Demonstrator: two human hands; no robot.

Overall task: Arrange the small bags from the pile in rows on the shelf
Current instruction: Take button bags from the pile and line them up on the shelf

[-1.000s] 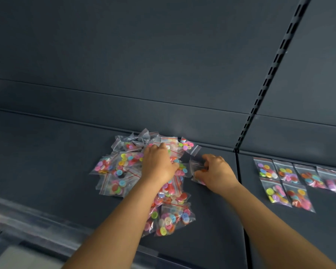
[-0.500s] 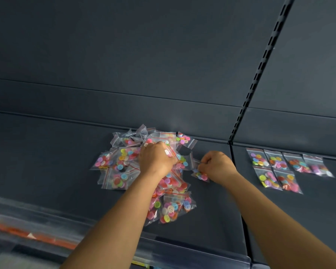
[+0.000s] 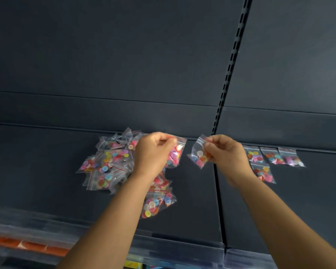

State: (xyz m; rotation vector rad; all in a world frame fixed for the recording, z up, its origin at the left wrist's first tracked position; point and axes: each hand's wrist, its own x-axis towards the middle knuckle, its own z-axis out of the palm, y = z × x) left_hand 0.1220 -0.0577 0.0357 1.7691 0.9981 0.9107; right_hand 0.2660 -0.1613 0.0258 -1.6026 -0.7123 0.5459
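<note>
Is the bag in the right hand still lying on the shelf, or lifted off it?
Lifted. The right hand pinches the small bag by its top edge, and it hangs above the shelf, apart from the pile.

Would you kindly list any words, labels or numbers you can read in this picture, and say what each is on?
None can be read.
Small bags in the pile: clear plastic with a red seal line, no print visible.
Orange strip at the shelf's front edge: too blurred to tell whether it bears text.
</note>
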